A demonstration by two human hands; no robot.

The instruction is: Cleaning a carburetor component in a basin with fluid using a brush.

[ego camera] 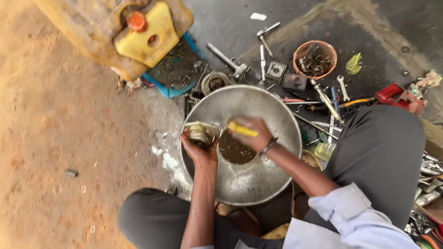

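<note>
Scrubbing a part over the metal basin [258, 184]

Left hand [199, 150] clamped on a grimy round metal part [201, 133] at basin's left rim; right hand [253, 133] closed on a yellow brush [242, 129] just beside it — dark liquid [234, 150] pooled at basin centre, orange bowl [315, 59] w/ hardware beyond basin.

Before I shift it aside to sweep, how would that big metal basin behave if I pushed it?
The metal basin probably slides stiffly, being rigid metal. Its rounded bowl may rock or tip. The dark liquid pooled in it would likely slosh, and the left hand and right hand are working a metal part over it.
</note>
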